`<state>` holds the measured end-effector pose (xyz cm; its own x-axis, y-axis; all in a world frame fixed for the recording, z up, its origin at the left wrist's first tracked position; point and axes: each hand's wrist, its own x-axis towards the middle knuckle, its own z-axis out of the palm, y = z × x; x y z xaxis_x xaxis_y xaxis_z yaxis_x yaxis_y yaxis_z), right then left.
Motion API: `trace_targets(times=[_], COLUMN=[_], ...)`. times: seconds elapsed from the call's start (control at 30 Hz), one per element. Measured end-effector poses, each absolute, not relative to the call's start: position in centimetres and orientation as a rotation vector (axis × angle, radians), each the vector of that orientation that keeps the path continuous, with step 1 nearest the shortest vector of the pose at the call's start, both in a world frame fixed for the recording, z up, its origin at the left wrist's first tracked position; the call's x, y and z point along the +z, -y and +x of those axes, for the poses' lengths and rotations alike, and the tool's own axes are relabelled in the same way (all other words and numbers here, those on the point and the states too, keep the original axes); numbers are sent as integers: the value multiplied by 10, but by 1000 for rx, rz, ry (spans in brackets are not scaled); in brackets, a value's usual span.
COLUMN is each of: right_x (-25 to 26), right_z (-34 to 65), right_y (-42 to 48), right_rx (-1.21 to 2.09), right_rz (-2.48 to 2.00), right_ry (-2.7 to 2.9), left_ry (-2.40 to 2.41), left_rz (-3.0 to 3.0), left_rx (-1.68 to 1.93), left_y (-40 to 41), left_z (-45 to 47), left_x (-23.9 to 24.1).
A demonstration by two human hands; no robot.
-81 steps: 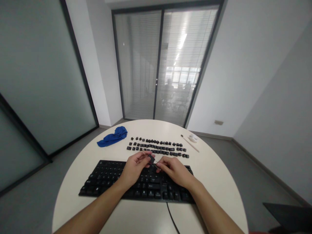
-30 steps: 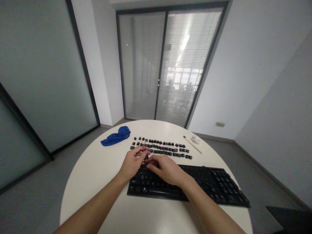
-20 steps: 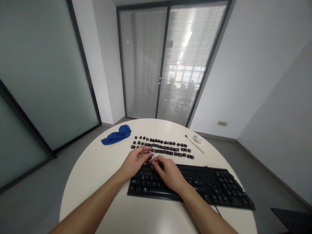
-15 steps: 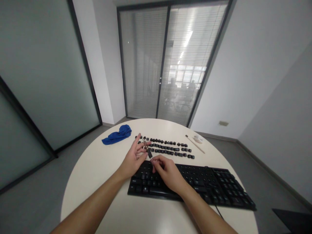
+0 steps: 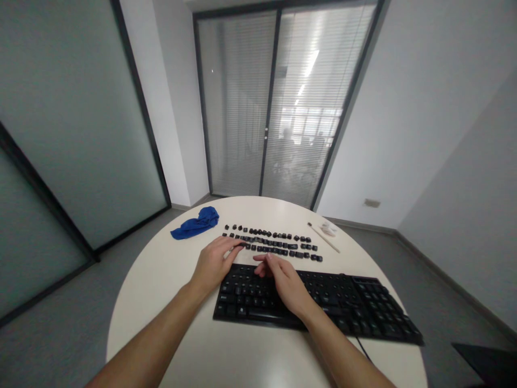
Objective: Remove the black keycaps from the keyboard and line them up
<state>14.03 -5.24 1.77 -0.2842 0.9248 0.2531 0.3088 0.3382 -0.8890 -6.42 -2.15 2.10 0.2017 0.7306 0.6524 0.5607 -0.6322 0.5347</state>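
Observation:
Beyond the keyboard's upper left corner, my left hand (image 5: 213, 263) is closed on a slim dark tool with a thin wire end, which looks like a keycap puller (image 5: 242, 244). Much of the tool is hidden by the fingers, and its end blends with the loose keycaps (image 5: 278, 243) behind. My right hand (image 5: 283, 277) hovers over the black keyboard (image 5: 258, 316), fingers loosely bent and apart, with nothing visible in them. The keycaps lie in three rough rows past the keyboard. Dark keys and key positions on the board are hard to tell apart.
On the round cream table (image 5: 169, 302), a blue cloth (image 5: 196, 223) lies at the far left. A thin brush (image 5: 324, 237) and a small whitish packet (image 5: 329, 229) lie at the far right. A cable (image 5: 363, 349) runs from the keyboard's front edge.
My left hand has turned palm down and lowered toward the keycap rows with the puller. My right hand has let go of the tool's end and moved slightly right.

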Motion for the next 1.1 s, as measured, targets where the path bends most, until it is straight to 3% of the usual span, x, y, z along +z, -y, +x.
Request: trace_targets(times=[0.27,0.7,1.1], right_x=[6,12,11], right_z=[139,163,127], right_y=[68,56,58], right_rx=[597,594,275], right_rz=[-1114,-1220,-1285], right_ry=[2532,2501,2203], left_ry=[-1113,-1078,-1011], left_rz=[1689,1659,1527], left_rx=[1411,1164,1200], left_y=[17,17,28], left_z=[-58,-59,-44], left_x=[16,8,14])
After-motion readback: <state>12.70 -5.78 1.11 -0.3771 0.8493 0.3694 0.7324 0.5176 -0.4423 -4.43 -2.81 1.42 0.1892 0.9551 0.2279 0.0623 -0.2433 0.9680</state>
